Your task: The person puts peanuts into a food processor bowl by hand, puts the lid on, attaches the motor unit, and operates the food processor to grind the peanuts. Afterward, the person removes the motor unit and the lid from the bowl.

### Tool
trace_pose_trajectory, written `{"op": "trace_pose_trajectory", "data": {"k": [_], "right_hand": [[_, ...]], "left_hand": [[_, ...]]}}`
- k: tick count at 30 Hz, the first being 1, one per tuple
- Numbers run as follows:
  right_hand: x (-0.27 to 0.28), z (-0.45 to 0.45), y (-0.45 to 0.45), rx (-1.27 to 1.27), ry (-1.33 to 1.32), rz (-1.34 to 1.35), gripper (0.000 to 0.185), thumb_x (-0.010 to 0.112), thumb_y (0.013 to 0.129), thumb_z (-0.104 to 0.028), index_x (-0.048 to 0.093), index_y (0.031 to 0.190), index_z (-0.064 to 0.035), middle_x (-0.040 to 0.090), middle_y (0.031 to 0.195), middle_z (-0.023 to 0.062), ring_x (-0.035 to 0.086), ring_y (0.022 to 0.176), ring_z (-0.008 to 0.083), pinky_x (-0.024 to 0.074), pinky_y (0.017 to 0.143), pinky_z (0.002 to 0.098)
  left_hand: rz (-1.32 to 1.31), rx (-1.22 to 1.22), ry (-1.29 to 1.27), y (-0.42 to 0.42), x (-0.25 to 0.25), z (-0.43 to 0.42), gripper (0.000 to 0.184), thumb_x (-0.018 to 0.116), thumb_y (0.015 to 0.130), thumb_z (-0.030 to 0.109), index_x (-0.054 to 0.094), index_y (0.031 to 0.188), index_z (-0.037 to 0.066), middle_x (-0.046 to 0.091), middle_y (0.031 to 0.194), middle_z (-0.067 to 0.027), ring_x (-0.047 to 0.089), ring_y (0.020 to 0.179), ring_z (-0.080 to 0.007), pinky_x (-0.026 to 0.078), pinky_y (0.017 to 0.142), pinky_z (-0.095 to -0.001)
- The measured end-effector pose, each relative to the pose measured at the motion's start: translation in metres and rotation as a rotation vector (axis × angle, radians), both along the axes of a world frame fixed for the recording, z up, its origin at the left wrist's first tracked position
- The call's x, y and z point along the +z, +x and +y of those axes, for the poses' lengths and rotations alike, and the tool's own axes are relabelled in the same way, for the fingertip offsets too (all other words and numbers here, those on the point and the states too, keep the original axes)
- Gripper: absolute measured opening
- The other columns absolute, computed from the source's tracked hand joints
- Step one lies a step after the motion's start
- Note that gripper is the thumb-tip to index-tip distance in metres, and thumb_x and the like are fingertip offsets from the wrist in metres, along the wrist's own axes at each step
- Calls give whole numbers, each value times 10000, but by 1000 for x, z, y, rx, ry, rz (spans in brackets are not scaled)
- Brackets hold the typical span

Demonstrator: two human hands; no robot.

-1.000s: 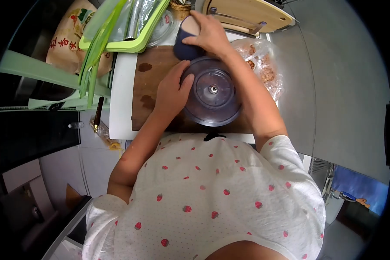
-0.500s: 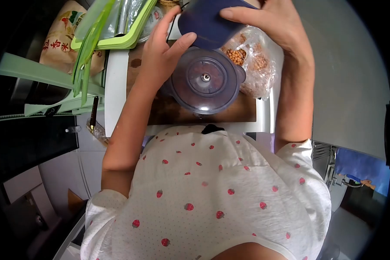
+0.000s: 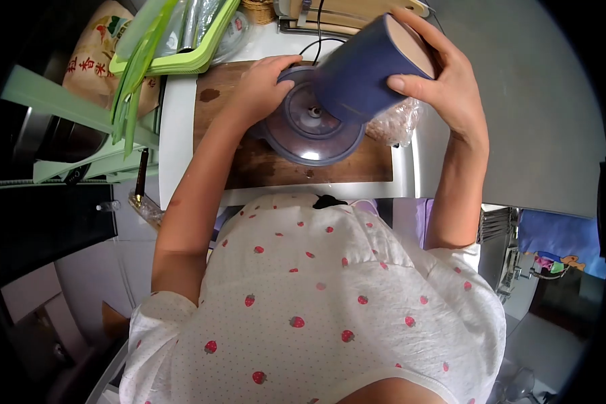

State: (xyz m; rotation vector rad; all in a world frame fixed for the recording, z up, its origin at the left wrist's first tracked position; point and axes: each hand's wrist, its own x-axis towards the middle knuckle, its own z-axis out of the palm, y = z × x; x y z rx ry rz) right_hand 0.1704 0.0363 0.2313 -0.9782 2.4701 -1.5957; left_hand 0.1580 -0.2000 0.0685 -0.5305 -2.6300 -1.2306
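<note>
My right hand (image 3: 448, 84) is wrapped around the dark blue motor unit (image 3: 360, 77) of a food chopper, its beige end tilted up and to the right. The unit hangs at a slant over the right part of the chopper bowl's see-through lid (image 3: 303, 138), with a small metal shaft end showing in the lid's middle. At the upper left rim of the lid is my left hand (image 3: 266, 87), fingers stretched out and thumb apart. The bowl's contents are hidden beneath the tinted lid. It stands on a brown board (image 3: 242, 172).
Right of the bowl, a clear plastic bag (image 3: 397, 124) is partly covered by the motor unit. A black cord (image 3: 318, 40) runs behind it. At the upper left are a green basket (image 3: 182, 64), long green leaves (image 3: 131, 94) and a printed sack (image 3: 91, 57).
My right hand has tilted the motor unit and moved it down and right, over the lid. My left hand has come down to the lid's rim. The cord and rack behind now show.
</note>
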Motion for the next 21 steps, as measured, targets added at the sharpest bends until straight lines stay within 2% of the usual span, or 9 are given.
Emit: {"op": "trace_pose_trajectory", "data": {"k": [2, 3, 6, 8, 9, 11, 14, 18, 21], "right_hand": [[-12, 9, -6, -133, 5, 69, 862, 843, 521, -288, 512, 1280, -49, 586, 1150, 155, 545, 1099, 291, 400, 968, 336], [-9, 9, -3, -156, 8, 51, 895, 856, 480, -276, 521, 1273, -31, 571, 1185, 138, 535, 1130, 253, 377, 991, 323], [-7, 10, 0, -174, 46, 70, 917, 857, 470, -312, 519, 1270, -19, 575, 1174, 141, 541, 1116, 257, 384, 986, 327], [-7, 9, 2, -172, 46, 66, 923, 856, 469, -331, 520, 1269, -17, 575, 1173, 143, 541, 1115, 258, 384, 985, 327], [-8, 8, 2, -170, 43, 61, 929, 855, 468, -350, 521, 1267, -16, 575, 1173, 144, 542, 1115, 259, 385, 983, 327], [-7, 8, 2, -153, 45, 65, 927, 855, 470, -354, 522, 1266, -14, 576, 1172, 144, 542, 1114, 259, 384, 983, 328], [-8, 9, 0, -125, 48, 79, 929, 855, 472, -360, 521, 1265, -10, 575, 1172, 146, 543, 1113, 259, 383, 980, 328], [-11, 9, -1, -125, 55, 79, 943, 858, 468, -352, 511, 1274, -6, 572, 1177, 146, 544, 1112, 252, 383, 976, 327], [-13, 7, -4, -109, 49, 52, 923, 864, 472, -308, 513, 1269, -3, 572, 1174, 150, 543, 1109, 243, 378, 978, 316]], "left_hand": [[-29, 42, 2, 1, 3, 3, 499, 584, 804, 103, 483, 1293, 99, 541, 1234, -145, 501, 1146, -294, 382, 981, -367], [-26, 47, 6, -1, 2, 4, 499, 584, 804, 103, 483, 1293, 99, 541, 1234, -145, 501, 1146, -294, 382, 981, -367], [-16, 42, 53, -14, -1, 9, 505, 602, 799, 126, 489, 1291, 117, 555, 1207, -144, 500, 1140, -292, 388, 973, -369], [66, 85, 41, -22, 1, 15, 488, 616, 790, 130, 521, 1268, 142, 627, 1049, -135, 582, 996, -272, 449, 872, -359], [62, 83, 43, -27, 3, 18, 488, 616, 790, 130, 521, 1268, 142, 627, 1049, -135, 582, 996, -272, 449, 872, -359], [-59, 82, 14, -41, 8, 24, 465, 642, 772, 150, 563, 1231, 155, 657, 853, -109, 627, 800, -244, 483, 732, -347], [-4, 144, -18, -59, 4, 34, 453, 658, 757, 182, 590, 1204, 168, 650, 740, -91, 623, 671, -230, 478, 645, -335], [35, 80, -66, -82, 3, 41, 375, 651, 758, 227, 637, 1123, 143, 658, 755, -94, 629, 701, -224, 478, 653, -331], [-60, 100, -76, -100, 1, 40, 236, 618, 774, 248, 692, 945, 103, 672, 739, -68, 642, 727, -215, 483, 670, -328]]}}
